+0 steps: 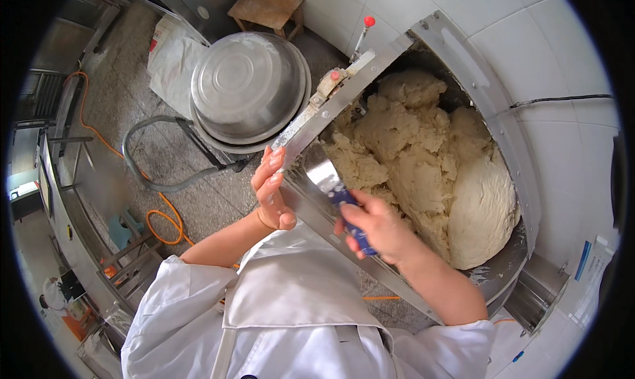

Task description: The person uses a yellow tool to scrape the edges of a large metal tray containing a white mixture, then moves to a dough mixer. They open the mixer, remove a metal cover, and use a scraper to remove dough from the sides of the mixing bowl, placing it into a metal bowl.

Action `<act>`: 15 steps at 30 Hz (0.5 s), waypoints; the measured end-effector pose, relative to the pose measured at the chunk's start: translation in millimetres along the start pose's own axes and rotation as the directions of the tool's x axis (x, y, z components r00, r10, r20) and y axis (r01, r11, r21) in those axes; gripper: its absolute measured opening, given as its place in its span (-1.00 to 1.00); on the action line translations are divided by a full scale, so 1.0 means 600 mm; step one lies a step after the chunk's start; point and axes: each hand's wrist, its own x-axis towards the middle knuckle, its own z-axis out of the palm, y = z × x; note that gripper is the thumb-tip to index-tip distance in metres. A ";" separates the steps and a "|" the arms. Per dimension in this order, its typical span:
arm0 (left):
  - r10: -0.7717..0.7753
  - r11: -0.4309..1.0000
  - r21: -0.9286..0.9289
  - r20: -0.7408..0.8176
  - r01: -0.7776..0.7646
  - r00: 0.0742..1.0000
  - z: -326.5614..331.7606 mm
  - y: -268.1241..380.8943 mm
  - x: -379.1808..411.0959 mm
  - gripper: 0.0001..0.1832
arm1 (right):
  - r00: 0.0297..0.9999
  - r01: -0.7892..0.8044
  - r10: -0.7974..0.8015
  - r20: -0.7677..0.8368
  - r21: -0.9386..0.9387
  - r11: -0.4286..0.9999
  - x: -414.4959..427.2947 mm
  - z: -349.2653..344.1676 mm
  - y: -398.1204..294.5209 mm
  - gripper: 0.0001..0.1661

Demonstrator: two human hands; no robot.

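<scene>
In my right hand (379, 225) is a scraper with a blue handle (353, 215) and a broad metal blade (323, 173). Its blade lies against the inner side of a steel dough mixer's trough, close to the near rim (310, 208). A large mass of pale dough (414, 151) fills much of the trough, rough and torn at the left, smoother in a rounded lump (483, 205) at the right. My left hand (270, 193) is raised by the rim's left part, fingers up and bits of dough on them, holding nothing. Whether its fingertips touch the rim is unclear.
Left of the mixer stands an upturned steel basin (243, 86) on another vessel. A lever with a red knob (369, 22) rises from the mixer's edge. A grey hose (134, 156) and an orange cable (166, 213) lie on the floor. Behind is a wooden stool (266, 6).
</scene>
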 end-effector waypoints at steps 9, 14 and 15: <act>0.034 0.965 0.192 0.585 -0.179 0.810 -0.082 -0.001 0.035 -0.37 | 0.991 0.132 -0.134 -0.007 -0.138 0.982 -0.027 0.046 0.005 -0.84; 0.033 0.978 0.153 0.557 -0.142 0.830 -0.067 0.002 0.033 -0.37 | 0.906 0.188 -0.334 -0.258 -0.462 0.867 0.059 0.014 0.041 -0.78; 0.035 0.978 0.155 0.548 -0.143 0.836 -0.068 0.000 0.035 -0.37 | 0.869 0.249 -0.425 -0.253 -0.518 0.818 0.046 0.020 0.058 -0.76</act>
